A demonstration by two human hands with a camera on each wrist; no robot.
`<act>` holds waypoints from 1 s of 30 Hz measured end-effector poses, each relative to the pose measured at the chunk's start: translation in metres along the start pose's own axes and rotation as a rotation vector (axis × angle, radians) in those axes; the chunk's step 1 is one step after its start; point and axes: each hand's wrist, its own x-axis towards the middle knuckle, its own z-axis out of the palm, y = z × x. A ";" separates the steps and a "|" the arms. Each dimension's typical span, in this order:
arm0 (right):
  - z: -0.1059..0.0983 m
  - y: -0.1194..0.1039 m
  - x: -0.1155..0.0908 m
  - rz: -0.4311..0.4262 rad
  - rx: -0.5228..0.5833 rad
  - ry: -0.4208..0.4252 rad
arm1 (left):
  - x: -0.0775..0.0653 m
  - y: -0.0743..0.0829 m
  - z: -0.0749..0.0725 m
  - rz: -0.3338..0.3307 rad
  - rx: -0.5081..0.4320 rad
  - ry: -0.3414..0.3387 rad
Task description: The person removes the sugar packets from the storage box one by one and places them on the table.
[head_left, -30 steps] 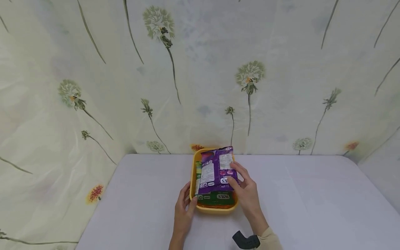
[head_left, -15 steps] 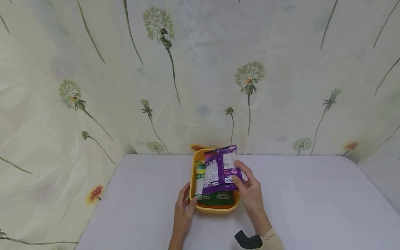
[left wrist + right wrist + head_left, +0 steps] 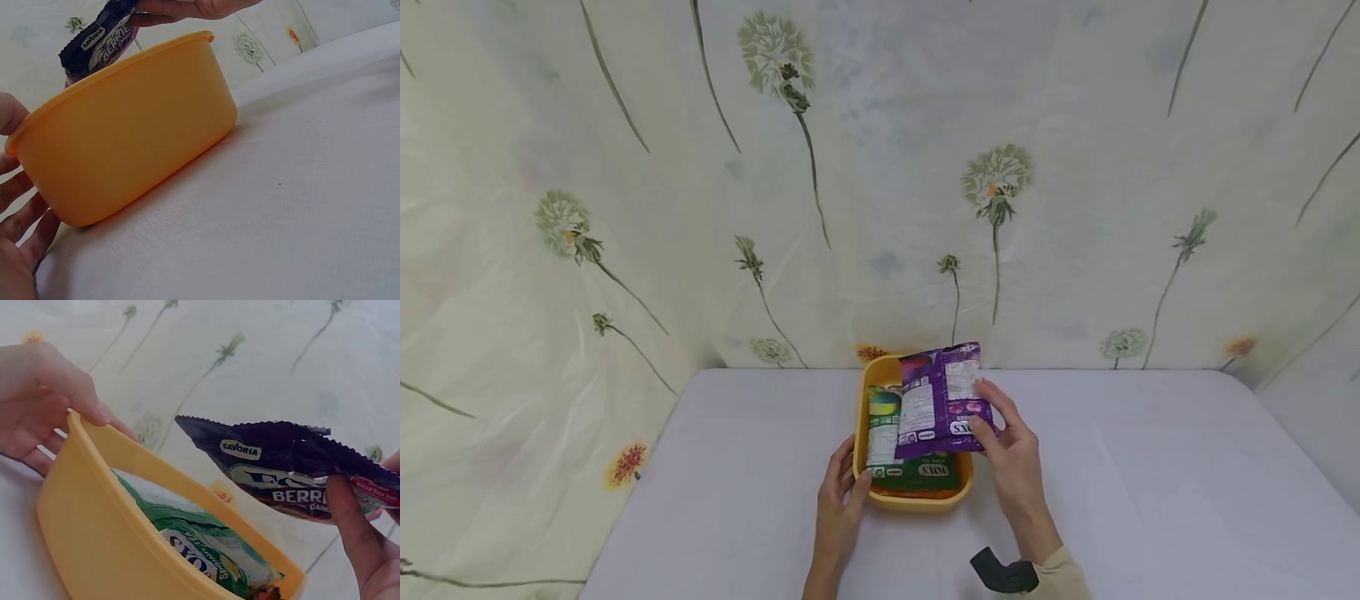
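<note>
A yellow plastic tub (image 3: 917,505) stands on the white-covered table. My left hand (image 3: 841,508) grips its left side, thumb at the rim and fingers along the outer wall. With my right hand (image 3: 1015,450) I pinch a purple bag of berry candy (image 3: 940,400) by its right edge. In the right wrist view this candy bag (image 3: 269,469) hangs above the tub's opening, tilted. Inside the tub lies a green candy bag (image 3: 883,425), partly covered by the purple one in the head view. Below it shows a strip of orange packaging (image 3: 917,494).
The white tablecloth (image 3: 1150,483) spreads to both sides of the tub. A dandelion-printed curtain (image 3: 880,183) rises behind the table's back edge and also hangs at the left. On the right forearm is a black curved piece (image 3: 1000,575) by a beige sleeve (image 3: 1060,575).
My right hand has lifted the purple candy bag slightly and moved it to the right, uncovering more of the green bag. The left hand has kept its grip on the tub.
</note>
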 end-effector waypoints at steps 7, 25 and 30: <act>-0.006 -0.001 0.001 0.000 0.003 0.019 | -0.006 0.026 -0.003 -0.010 0.022 -0.020; -0.019 -0.005 0.002 0.019 0.037 0.073 | 0.001 -0.010 0.001 0.012 0.003 0.006; -0.021 -0.006 0.002 0.011 0.055 0.079 | 0.001 -0.012 0.002 0.023 -0.004 0.009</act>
